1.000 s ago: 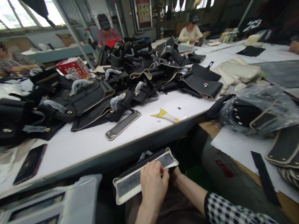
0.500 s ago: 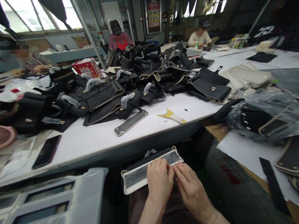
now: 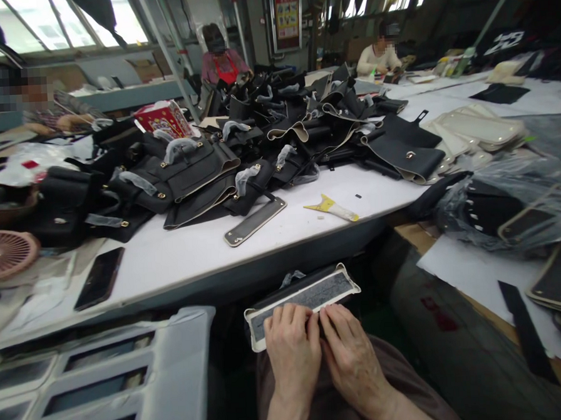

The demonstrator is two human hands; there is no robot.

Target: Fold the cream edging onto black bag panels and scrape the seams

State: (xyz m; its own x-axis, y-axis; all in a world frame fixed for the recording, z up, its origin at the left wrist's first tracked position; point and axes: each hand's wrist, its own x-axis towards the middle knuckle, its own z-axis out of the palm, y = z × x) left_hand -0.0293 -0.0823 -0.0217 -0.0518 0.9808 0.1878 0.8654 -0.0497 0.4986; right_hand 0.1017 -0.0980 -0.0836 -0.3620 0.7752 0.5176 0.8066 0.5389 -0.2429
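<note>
On my lap lies a black handbag piece (image 3: 308, 296), showing a long panel with a grey felt-like inside and a cream rim. My left hand (image 3: 292, 344) is closed on the panel's near edge, left of its middle. Right beside it, my right hand (image 3: 346, 344) pinches the same edge, fingertips close to the left hand's. The stretch of edge under my fingers is hidden. Beyond, on the white table (image 3: 180, 271), lie a narrow black strap-like panel (image 3: 256, 221) with a cream border and a yellow-and-white tool or tube (image 3: 331, 208).
Black handbags (image 3: 198, 170) are heaped across the table. A phone (image 3: 100, 277) and pink fan (image 3: 5, 256) lie at left, above a grey plastic crate (image 3: 176, 366). Cream panels (image 3: 478, 134) and a plastic bag (image 3: 543, 202) are at right. Several people sit beyond the table.
My right hand has shifted left along the rim, closer to my left hand. The view has turned slightly, so the table things appear moved right. Both hands still grip the edge.
</note>
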